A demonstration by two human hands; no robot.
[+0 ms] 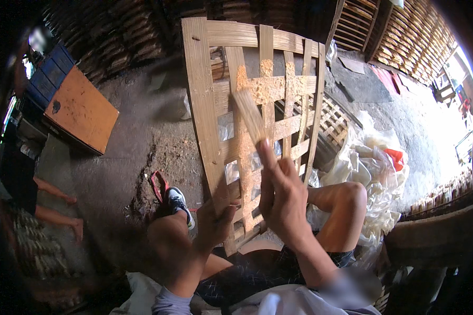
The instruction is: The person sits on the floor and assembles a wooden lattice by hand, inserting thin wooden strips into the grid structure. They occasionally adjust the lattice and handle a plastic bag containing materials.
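1. Far left, well apart from the left fingers, a co-worker's bare legs (52, 202) show at the rim; beyond them an orange board (84, 110) leans by a blue crate-like thing (52, 76).
2. Nearer, left of the left fingers, crumbly debris (165, 149) and a red strip (158, 186) lie on the floor (121, 173), beside the person's shoe (180, 206).
3. The left hand (214, 224) is at the lower left rail of the slatted panel (200, 105); its fingers look closed on that rail, though their far side is hidden — probably to steady the panel.
4. The slatted panel rises above and between both sets of fingers, its lower end between the knees, likely propped so that its face tilts toward the person. Pale-orange crumbly stuff (266, 79) coats its middle slats, above and left of the right fingers.
5. The right hand (287, 205) has its fingers clamped on a flat wooden stick (251, 115), index finger along it — presumably for control. The stick points up and left, covering some coated slats.
6. Right of the right fingers, the right knee (348, 202), a second lattice (333, 122) behind the panel and heaped clear plastic (360, 168) with a red piece (394, 159) crowd that side.
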